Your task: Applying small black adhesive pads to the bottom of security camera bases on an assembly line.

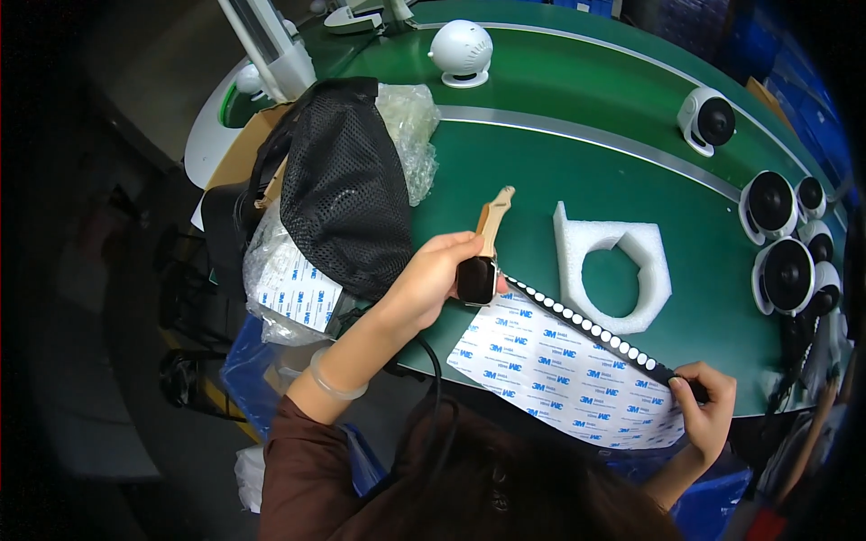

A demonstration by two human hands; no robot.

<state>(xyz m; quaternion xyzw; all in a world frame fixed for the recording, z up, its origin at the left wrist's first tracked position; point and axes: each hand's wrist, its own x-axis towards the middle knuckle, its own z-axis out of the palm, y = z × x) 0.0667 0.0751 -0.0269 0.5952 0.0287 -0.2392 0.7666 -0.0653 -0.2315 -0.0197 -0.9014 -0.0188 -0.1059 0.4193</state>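
For this bit, the dotted strip point(595, 330) is probably best kept straight and untwisted, with only a light pull used and the white dots left unsmudged by fingertips. It's stretched between the two hands, along the upper part of the blue-printed sheet point(559, 374). Its black end is pinched pretty snugly between the thumb and fingers of the right hand point(708, 406). A watch-like thing point(476, 281) with a tan strap point(492, 221) is gripped by the closed left hand point(431, 279); whether the strip's other end is pinched there too can't be told. Just beyond the strip, between both grips, a foam block point(658, 270) is set.
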